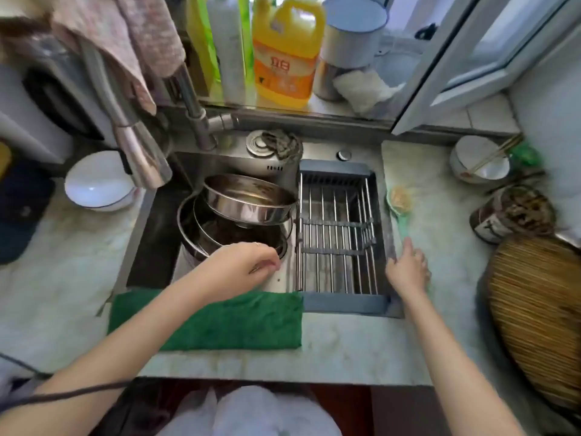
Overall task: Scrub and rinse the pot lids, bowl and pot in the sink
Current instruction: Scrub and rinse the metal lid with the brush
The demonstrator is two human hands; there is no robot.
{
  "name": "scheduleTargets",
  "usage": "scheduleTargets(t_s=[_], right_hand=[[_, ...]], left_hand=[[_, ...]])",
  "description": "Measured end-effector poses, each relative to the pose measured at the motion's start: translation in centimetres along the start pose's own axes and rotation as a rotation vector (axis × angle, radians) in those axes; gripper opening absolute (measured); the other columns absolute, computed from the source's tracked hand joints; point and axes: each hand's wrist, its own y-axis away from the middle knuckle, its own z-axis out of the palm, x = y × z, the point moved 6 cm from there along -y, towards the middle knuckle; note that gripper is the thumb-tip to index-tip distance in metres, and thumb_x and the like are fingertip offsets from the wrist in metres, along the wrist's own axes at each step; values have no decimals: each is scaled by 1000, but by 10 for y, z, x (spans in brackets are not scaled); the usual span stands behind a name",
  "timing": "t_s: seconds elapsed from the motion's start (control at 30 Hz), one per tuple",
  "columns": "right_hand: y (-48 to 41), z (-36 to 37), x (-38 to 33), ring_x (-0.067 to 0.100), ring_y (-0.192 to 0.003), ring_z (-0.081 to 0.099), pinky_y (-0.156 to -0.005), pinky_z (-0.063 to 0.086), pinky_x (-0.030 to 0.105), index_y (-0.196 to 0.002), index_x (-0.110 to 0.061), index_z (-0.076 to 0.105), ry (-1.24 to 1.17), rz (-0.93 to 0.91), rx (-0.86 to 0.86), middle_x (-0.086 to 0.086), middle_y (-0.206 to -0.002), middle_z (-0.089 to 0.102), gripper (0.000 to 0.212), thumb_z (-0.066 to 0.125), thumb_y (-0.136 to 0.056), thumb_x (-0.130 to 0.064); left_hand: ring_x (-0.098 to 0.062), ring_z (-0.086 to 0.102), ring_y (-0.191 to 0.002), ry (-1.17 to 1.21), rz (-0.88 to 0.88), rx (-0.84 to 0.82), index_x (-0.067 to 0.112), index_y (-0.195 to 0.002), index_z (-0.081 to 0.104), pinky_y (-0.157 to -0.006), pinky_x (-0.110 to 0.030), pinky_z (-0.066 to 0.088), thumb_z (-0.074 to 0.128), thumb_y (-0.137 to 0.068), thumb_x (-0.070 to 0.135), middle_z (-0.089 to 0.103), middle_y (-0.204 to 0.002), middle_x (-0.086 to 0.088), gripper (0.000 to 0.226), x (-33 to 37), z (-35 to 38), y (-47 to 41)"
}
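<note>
While no water shows at the tap (141, 155), I judge scrubbing not begun. Bowl (248, 199) sits tilted on pot (188, 229), sink (147, 247) 9 o'clock. L hand (248, 262) at pot's 5 o'clock, fingers loosely curled, empty. R hand (408, 270) at sink's 3 o'clock, fingers straight-ish, touching green spoon (400, 201) handle. Next: lift bowl off, start water.

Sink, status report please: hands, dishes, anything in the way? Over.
Left hand above pot rim, nothing seen in it. Right hand on green spoon handle, grip unclear. Steel bowl tilted atop pot. Drain rack fills right half of sink.
</note>
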Motion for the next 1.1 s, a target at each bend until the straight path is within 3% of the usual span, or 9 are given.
scheduleTargets(t_s=[0.27,0.4,0.5,0.57,0.67,0.83,0.93,1.03,1.1], right_hand=[[-15,2,-21,49,-103,54,-86,44,50,-139,0,33,-128,-13,29,27,-127,38,49,44,-91,0],[2,-1,-56,40,-93,57,-68,41,37,-137,3,36,-285,-105,81,22,-128,43,42,42,-95,-4],[23,-7,-84,18,-70,51,-56,34,27,-117,-5,48,-499,-266,44,8,-95,56,25,41,-101,-22],[35,-8,-100,11,-54,45,-48,32,25,-100,-11,49,-588,-358,-18,-1,-71,51,17,39,-101,-24],[49,0,-124,10,-52,46,-45,36,23,-101,-19,48,-606,-441,-122,-2,-71,51,7,41,-100,-21],[77,8,-145,8,-50,43,-47,35,29,-97,-22,50,-689,-427,-191,-3,-73,54,13,40,-100,-15],[93,8,-147,9,-48,40,-47,33,33,-92,-31,47,-692,-412,-201,-1,-70,54,21,41,-99,-13],[102,7,-148,5,-48,40,-49,32,30,-91,-32,48,-688,-385,-200,-1,-65,49,22,42,-99,-12],[107,4,-145,6,-47,39,-47,30,29,-92,-30,49,-686,-381,-196,-2,-62,46,21,42,-99,-12]], left_hand=[[0,59,-93,114,-172,32,29,-98,66,-85,-32,49,54,-94,24,66,-97,17,14,-13,5,-10],[2,61,-89,184,-283,95,33,-92,65,-82,-29,51,55,-92,23,66,-92,18,14,-28,4,-9],[-4,64,-87,437,-419,223,27,-91,65,-84,-27,51,57,-92,12,69,-94,11,18,-46,1,-8],[-11,65,-89,695,-547,318,18,-100,63,-86,-32,52,54,-93,6,68,-106,-2,16,-62,-2,-8],[-21,60,-103,1157,-819,462,9,-120,50,-86,-34,51,53,-96,15,56,-129,-13,26,-89,2,-6],[-38,34,-134,1625,-1012,533,18,-138,34,-91,-54,48,66,-86,35,22,-154,-12,64,-117,4,-28],[-41,33,-134,1797,-1051,462,19,-120,46,-93,-60,46,71,-82,33,33,-148,-8,47,-113,-1,-51],[-37,51,-117,1828,-1116,416,13,-105,53,-74,-59,52,68,-84,18,52,-129,-12,26,-118,-3,-65],[-38,56,-103,1775,-1156,435,8,-112,51,-56,-58,52,61,-81,1,54,-119,-17,34,-124,-3,-68]])
